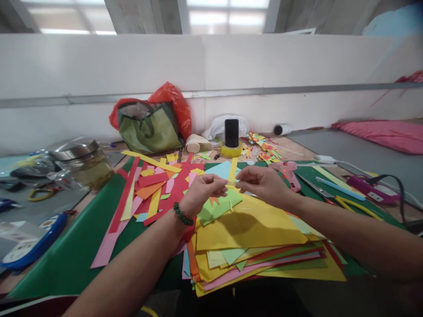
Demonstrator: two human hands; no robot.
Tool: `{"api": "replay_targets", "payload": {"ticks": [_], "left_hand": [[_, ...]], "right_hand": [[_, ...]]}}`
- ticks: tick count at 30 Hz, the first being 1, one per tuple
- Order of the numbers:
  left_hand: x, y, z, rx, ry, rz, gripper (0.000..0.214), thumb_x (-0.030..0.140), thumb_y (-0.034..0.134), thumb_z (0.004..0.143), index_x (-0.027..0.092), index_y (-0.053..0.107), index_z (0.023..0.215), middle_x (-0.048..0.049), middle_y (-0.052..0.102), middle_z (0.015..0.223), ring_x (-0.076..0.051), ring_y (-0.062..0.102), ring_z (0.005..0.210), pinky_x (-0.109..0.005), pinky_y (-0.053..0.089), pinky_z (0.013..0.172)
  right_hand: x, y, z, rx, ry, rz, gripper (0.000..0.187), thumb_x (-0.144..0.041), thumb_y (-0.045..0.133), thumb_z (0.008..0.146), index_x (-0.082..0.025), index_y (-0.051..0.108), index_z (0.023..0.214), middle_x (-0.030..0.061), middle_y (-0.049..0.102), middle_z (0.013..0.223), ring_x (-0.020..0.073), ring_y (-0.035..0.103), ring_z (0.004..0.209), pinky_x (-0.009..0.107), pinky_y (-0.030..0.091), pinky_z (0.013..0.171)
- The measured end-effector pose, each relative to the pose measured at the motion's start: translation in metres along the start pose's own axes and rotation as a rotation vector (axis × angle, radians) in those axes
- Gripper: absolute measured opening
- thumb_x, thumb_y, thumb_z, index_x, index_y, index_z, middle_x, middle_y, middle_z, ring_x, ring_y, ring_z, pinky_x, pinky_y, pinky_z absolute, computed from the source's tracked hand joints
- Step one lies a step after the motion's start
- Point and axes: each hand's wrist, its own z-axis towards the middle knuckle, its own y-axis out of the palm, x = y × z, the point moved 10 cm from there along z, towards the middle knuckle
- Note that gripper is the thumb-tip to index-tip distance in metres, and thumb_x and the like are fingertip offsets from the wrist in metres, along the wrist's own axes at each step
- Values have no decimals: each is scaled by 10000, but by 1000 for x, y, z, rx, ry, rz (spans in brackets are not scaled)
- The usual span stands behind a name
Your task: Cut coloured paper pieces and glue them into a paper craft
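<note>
My left hand (pixel 203 189), with a dark green bead bracelet at the wrist, and my right hand (pixel 262 184) meet over the middle of the table, fingers pinched. Between them they hold a narrow yellow paper strip (pixel 233 171) that runs away from me. Below the hands lies a thick stack of coloured paper sheets (pixel 254 246), a yellow sheet on top, with a light green cut piece (pixel 220 207) on it. A light blue sheet (pixel 221 169) lies just beyond my fingers.
Red, pink, yellow and orange paper strips (pixel 148 193) litter the green mat (pixel 66 259) at left. A pink glue gun (pixel 289 171) sits right of my hands. A black phone (pixel 231 133) stands on a yellow tape roll, a glass jar (pixel 84 165) at left, a green bag (pixel 150 127) behind.
</note>
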Motion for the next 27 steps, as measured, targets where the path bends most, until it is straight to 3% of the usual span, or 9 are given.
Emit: {"api": "replay_targets", "payload": {"ticks": [7, 12, 17, 22, 27], "left_hand": [[7, -3, -3, 68, 54, -94, 410, 467, 814, 585, 162, 539, 588, 46, 545, 549, -77, 544, 553, -241, 491, 652], [2, 7, -3, -26, 6, -55, 330, 424, 805, 622, 157, 677, 768, 10, 627, 653, -102, 605, 633, -213, 459, 608], [1, 9, -6, -42, -31, -205, 384, 339, 840, 612, 158, 711, 925, -7, 673, 741, -113, 633, 684, -246, 480, 683], [-6, 9, -4, -43, -54, -198, 341, 390, 846, 593, 130, 689, 748, -11, 654, 656, -137, 656, 698, -266, 484, 726], [-5, 6, -2, -38, -33, -179, 352, 426, 837, 582, 141, 644, 658, 2, 628, 609, -118, 620, 626, -263, 481, 679]], "right_hand": [[-5, 14, -10, -47, 54, 67, 293, -433, 729, 697, -202, 585, 805, 18, 710, 706, 194, 717, 669, 327, 592, 655], [-7, 19, -16, -60, 66, 49, 290, -413, 710, 721, -229, 538, 864, 8, 734, 701, 217, 733, 698, 341, 596, 663], [-14, 11, -17, -7, 13, -26, 273, -424, 675, 753, -235, 512, 864, 17, 730, 701, 217, 732, 696, 322, 581, 632], [-17, 7, -19, 9, -27, -79, 221, -368, 641, 787, -233, 494, 882, 22, 720, 696, 203, 719, 694, 301, 558, 613], [-23, 9, -18, -103, -165, -156, 158, -317, 490, 894, -222, 561, 999, 20, 680, 773, 145, 666, 676, 278, 539, 633]]}}
